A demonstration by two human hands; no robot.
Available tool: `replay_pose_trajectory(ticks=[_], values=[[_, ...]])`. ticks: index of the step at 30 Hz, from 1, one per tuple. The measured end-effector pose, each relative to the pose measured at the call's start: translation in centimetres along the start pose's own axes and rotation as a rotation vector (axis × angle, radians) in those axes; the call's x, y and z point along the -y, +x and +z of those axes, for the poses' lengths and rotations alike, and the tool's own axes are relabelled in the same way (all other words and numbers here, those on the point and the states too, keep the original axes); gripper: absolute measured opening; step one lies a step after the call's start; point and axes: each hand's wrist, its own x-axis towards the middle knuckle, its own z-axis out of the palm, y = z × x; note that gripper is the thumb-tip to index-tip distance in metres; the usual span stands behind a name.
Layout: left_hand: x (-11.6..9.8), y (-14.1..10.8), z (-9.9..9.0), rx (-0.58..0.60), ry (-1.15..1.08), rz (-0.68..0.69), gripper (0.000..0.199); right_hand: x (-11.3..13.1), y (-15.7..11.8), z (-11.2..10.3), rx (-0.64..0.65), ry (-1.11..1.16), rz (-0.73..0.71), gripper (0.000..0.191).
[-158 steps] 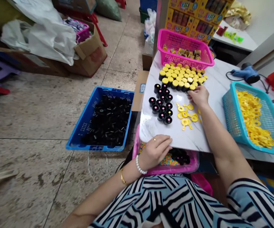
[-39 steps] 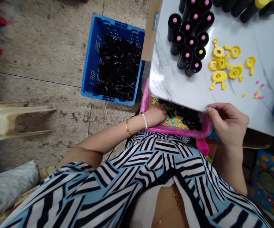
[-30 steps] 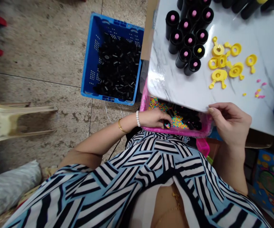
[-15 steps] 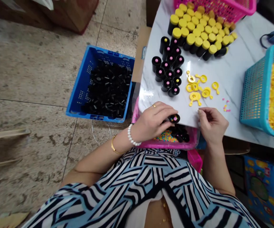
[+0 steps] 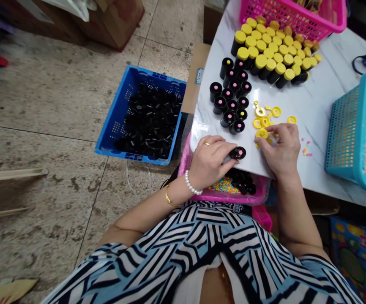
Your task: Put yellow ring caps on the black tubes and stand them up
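My left hand, wearing a gold ring and a pearl bracelet, is wrapped round a black tube. Small coloured beads and a pink pellet show at the tube's open end, which points right. On the white marbled table, my right hand reaches into a loose group of yellow plastic ring pieces. Its thumb and forefinger are closed about a yellow ring piece. Left of these stand several open black tubes, with pink or yellow pellets at their tops.
Yellow-capped black tubes stand before a pink basket. A teal basket of yellow pieces is at right. Tiny pink pellets lie nearby. Beneath the table edge sits a pink tray with beads; a blue crate holds black parts.
My right hand has moved from the table's front edge forward to the yellow ring pieces and closed on one. My left hand keeps hold of the black tube. The view has shifted slightly.
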Motion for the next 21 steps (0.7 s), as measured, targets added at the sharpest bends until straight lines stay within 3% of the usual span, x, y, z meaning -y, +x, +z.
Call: replay_pose_trajectory(ticks=[2, 6, 10, 14, 18, 21], values=[[-0.2, 0.1, 0.0, 0.002, -0.035, -0.025, 0.040, 1.1, -0.6, -0.8, -0.006, 0.248, 0.063, 0.016], [-0.5, 0.3, 0.0, 0.043, -0.093, -0.046, 0.036, 2.6, -2.9, -1.9, 0.110, 0.692, 0.416, 0.029], [-0.4, 0.2, 0.0, 0.050, -0.090, -0.028, 0.033, 1.8, -4.3, -1.9, 0.221, 0.782, 0.583, 0.033], [-0.4, 0.3, 0.2, 0.041, -0.067, -0.021, 0.034, 1.2, -4.0, -2.6, 0.150, 0.820, 0.640, 0.037], [-1.0, 0.9, 0.7, 0.082, -0.049, -0.021, 0.032, 2.0, -3.4, -3.1, 0.152, 0.949, 0.750, 0.035], [-1.5, 1.2, 1.0, 0.115, -0.033, -0.007, 0.031, 3.1, -3.1, -2.5, 0.237, 0.951, 0.737, 0.030]])
